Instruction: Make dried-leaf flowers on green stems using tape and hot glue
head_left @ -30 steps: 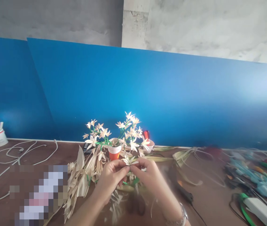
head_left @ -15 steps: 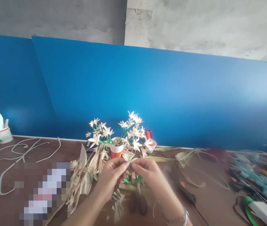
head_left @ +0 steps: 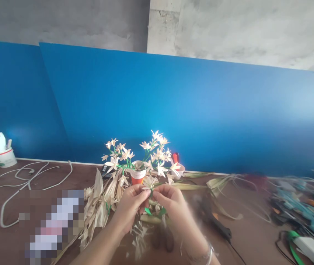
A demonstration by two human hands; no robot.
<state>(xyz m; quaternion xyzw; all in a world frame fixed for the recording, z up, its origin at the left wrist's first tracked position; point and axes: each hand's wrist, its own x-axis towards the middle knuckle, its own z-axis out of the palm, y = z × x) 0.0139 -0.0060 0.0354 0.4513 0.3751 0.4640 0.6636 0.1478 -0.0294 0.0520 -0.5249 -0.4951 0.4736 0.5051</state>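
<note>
A pale husk flower (head_left: pixel 149 182) with pointed petals stands up from between my hands. My left hand (head_left: pixel 133 206) is closed, with thumb and forefinger pinching the flower's base. Just to the right, my right hand (head_left: pixel 171 204) pinches with its thumb and fingertips at the green strip around the flower's short stem. Lower down, a loose piece of green strip (head_left: pixel 148 211) shows between the hands. Behind them, a stack of paper cups (head_left: pixel 138 177) holds green-stemmed husk flowers (head_left: pixel 158 156).
Dried corn husks (head_left: pixel 98 206) lie left of my hands. A black glue gun (head_left: pixel 219 226) with its cord is at the right, near teal cloth-like material (head_left: pixel 309 215). White cables (head_left: pixel 25 180) and a white tub (head_left: pixel 3 158) are at the left; scissors (head_left: pixel 164 237) lie below my hands.
My right fingertips have drawn slightly away from the left thumb and shifted at the stem. The flower has tipped a little to the left. My left hand stays nearly in place.
</note>
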